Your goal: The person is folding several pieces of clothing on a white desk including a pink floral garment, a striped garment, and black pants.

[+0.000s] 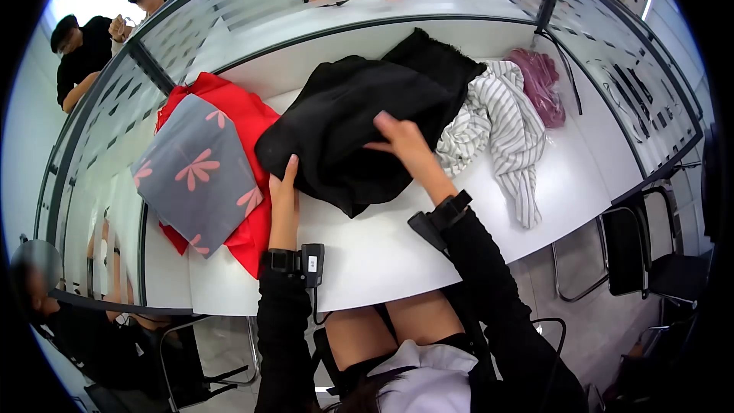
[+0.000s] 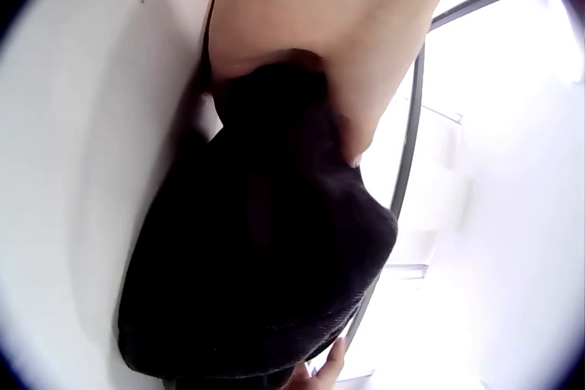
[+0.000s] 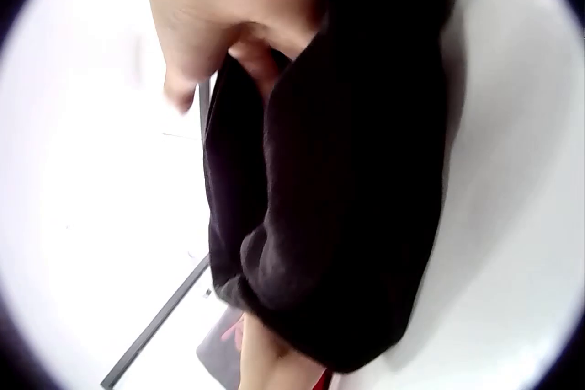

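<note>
A large black cloth (image 1: 344,118) lies bunched on the white table. At its left end the left hand (image 1: 284,203) grips it, thumb on top and the fingers hidden under the fabric; the left wrist view shows this hand (image 2: 320,15) round the black cloth (image 2: 265,225). Over the cloth's right part is the right hand (image 1: 405,145), its thumb extended. In the right wrist view the right hand (image 3: 238,6) has its thumb apart from the black cloth (image 3: 356,161) and its fingers reaching into a fold, partly hidden.
A grey cloth with pink flowers (image 1: 180,176) lies on a red cloth (image 1: 248,118) at the left. To the right are a striped white cloth (image 1: 512,130) and a plastic-wrapped pink bundle (image 1: 539,84). A divider (image 1: 547,0) rises behind the table (image 1: 344,260).
</note>
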{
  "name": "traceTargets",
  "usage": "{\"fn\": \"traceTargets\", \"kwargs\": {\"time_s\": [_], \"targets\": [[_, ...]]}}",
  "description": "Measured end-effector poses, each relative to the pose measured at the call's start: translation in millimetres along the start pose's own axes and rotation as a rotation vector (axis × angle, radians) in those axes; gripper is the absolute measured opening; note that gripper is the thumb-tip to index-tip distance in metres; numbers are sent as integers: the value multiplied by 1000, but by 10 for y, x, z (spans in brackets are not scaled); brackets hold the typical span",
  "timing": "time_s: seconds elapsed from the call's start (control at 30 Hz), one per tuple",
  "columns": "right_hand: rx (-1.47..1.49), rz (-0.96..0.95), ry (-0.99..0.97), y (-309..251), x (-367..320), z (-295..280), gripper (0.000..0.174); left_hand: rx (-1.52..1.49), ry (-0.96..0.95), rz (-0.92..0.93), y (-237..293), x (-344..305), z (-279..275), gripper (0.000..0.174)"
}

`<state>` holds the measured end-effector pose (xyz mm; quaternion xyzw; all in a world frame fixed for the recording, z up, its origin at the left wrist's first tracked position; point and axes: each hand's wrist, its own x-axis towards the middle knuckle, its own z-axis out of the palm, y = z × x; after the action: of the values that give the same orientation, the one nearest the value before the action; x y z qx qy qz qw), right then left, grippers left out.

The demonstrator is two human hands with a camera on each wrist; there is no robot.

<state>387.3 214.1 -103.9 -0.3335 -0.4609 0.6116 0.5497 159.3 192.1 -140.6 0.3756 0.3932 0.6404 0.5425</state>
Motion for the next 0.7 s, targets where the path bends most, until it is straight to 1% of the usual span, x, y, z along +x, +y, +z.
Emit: {"fn": "traceTargets", "kwargs": {"time_s": [0.03,0.07,0.1,0.13,0.2,0.3,0.33,0.37,0.4,0.43,0.47,0.5,0.53,0.57,0.6,0.63,0.67,0.7], "targets": [[82,-61,132,-6,-4,-93,36,-4,10,21,-17,25,-36,61],[52,-117,314,-37,-10,-134,32,-7,50,31,-17,28,-50,61],[100,-177,362,-14,24,-275,38,-10,90,43,-12,30,-55,61],[204,-204,397,11,47,-421,36,-14,129,53,-11,30,-57,61],[307,-293,434,61,102,-701,32,170,232,93,-16,12,-43,61],[292,-271,397,72,86,-817,31,493,387,202,49,-61,74,62],[368,-229,356,39,111,-848,31,608,444,246,81,-86,87,63],[442,-182,315,20,123,-895,31,668,473,299,16,-51,8,60],[513,-131,274,15,136,-957,32,702,474,378,5,-41,-7,55],[498,-34,232,-23,198,-1033,33,737,478,455,-17,-42,-17,50],[522,84,288,-126,260,-1025,30,774,482,532,-28,-45,-28,46],[476,33,306,-237,309,-930,27,788,434,656,18,-63,-23,40],[432,-17,326,-314,361,-815,25,785,413,636,59,-98,-5,39],[402,-49,379,-339,479,-772,16,779,389,617,128,-137,52,37],[252,-159,390,-388,522,-627,14,768,367,604,176,-151,94,36],[102,-270,397,-430,583,-465,12,742,355,631,195,-151,98,30],[-49,-377,399,-468,621,-257,12,699,370,617,189,-127,56,29],[-376,-556,395,-449,632,-34,13,658,385,602,176,-94,-16,28]]}}
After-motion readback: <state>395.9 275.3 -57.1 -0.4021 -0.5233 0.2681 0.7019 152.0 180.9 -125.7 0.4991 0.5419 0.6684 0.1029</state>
